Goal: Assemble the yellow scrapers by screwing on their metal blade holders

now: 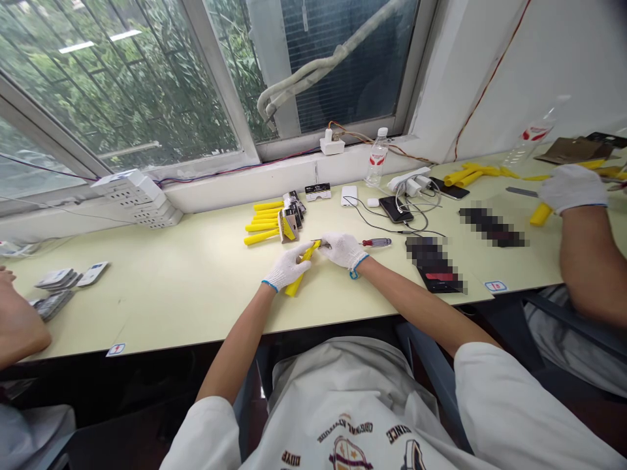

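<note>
L hand [288, 267] closed on yellow tube [296, 284]; R hand [343, 250] at tube's far end, can't tell if gripping. Prob. best: L steady, R light.

A pale yellow worktop [186, 281] is running along a white wall [274, 177], under wide windows [122, 98] with grey frames [214, 72]. Daylight is coming in, green foliage [181, 85] is filling the left-hand view, and two bright light strips [125, 35] are showing on the glass [157, 121]. A thick pale pipe [365, 36] is slanting across the right side. Dark chairs [434, 375] are standing along the worktop's near edge.
</note>
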A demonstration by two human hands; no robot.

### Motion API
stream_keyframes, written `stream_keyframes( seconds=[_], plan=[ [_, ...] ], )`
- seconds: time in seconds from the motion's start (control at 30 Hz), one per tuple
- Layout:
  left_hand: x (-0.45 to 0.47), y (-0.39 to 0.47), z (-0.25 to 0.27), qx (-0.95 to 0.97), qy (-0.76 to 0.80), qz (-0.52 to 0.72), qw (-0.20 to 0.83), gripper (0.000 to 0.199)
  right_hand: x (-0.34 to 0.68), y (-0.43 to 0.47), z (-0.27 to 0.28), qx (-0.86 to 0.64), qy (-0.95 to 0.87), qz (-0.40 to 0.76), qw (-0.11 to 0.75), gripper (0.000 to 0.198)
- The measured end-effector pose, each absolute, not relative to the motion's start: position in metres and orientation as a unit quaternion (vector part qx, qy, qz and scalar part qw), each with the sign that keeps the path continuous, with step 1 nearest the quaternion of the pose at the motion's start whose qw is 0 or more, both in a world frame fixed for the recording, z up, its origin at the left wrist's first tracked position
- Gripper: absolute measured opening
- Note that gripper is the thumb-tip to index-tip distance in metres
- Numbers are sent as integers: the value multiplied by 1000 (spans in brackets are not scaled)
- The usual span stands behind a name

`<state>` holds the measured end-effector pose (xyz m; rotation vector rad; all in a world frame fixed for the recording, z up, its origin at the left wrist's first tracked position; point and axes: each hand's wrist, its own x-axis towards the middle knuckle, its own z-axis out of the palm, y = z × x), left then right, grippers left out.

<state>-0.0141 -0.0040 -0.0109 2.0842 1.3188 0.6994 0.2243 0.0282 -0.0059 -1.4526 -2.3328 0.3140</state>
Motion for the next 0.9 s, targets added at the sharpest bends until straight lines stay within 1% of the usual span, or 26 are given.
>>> stream_keyframes(
  seconds=[0.13, 0.43, 0.67, 0.9],
  plan=[
    [-14, -4, -10, 779, 494, 260, 286, 74, 224, 29, -4, -518, -828, 114, 185, 42],
    [-14, -4, -11, 778, 491, 262, 290, 74, 224, 25, -2, -514, -829, 123, 185, 39],
    [-14, -3, -11, 780, 492, 260, 288, 74, 226, 16, 2, -507, -833, 115, 189, 45],
    [-14, -4, -10, 779, 490, 261, 293, 74, 226, 11, 6, -501, -837, 111, 192, 45]
  ],
)
